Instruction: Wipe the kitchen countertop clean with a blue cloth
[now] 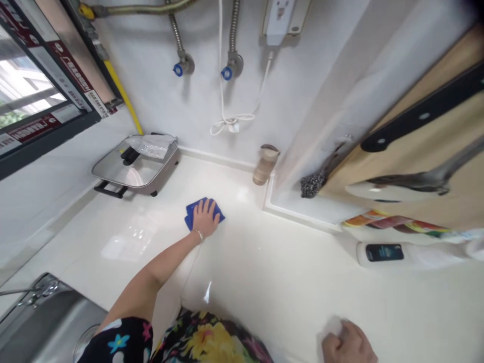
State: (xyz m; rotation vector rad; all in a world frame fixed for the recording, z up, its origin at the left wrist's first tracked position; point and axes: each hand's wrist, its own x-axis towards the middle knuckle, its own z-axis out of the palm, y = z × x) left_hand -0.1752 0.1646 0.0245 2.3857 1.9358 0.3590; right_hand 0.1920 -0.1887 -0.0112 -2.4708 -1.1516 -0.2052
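Clock centred on the cloth, 12 being straight away from the wearer. Nearest, between 4 and 5 o'clock, the right hand (350,343) was by the counter (272,282), fingers seemingly curled in; blur and angle left it impossible to tell whether they gripped anything. It was well apart from the cloth, perhaps placed to steady the body. The sink (38,333) was at 8 o'clock. At centre, the left hand (206,218) lay palm down over the folded blue cloth (191,209), fingers slightly apart, not pinching; the spread presumably distributed pressure and kept the fabric flat against the counter. Toward 3–4 o'clock was a white object (412,256) with a dark panel, kind uncertain. At 2 o'clock a small lidded jar (265,166) stood near the wall corner, and at 10 o'clock a rectangular lidded pan (147,169) stood toward the other corner, both probably put there to leave the middle surface free. Farthest, near 12 o'clock, a white cord (232,122) hung bundled, likely to keep its slack off the counter, with two blue-handled valves (184,65) on the wall above.
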